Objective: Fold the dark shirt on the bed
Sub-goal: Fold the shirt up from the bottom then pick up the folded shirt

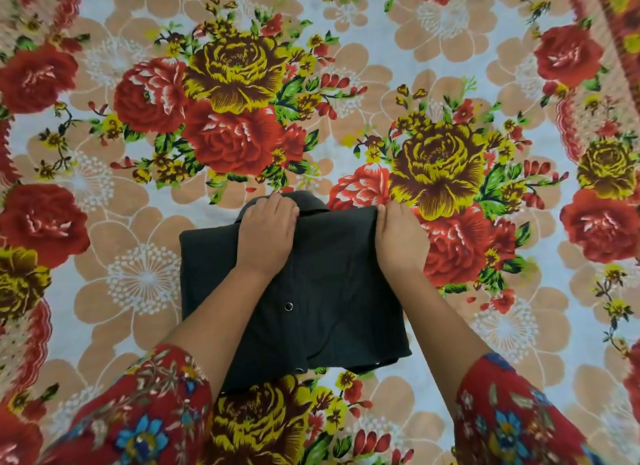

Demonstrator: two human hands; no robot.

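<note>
The dark shirt [332, 291] lies on the bed as a compact, roughly square bundle, with a shiny snap button showing near its middle and two more at its near edge. My left hand [266, 232] rests on the far left part of the bundle by the collar, fingers curled over the far edge. My right hand [401, 239] grips the far right corner of the shirt, fingers curled around the fabric edge. Both forearms cross over the shirt and hide parts of it.
The bed [145, 277] is covered by a flowered sheet in red, yellow, peach and pale blue, filling the whole view. A darker striped border of the sheet [620, 31] runs along the right side. My red patterned sleeves fill the lower corners.
</note>
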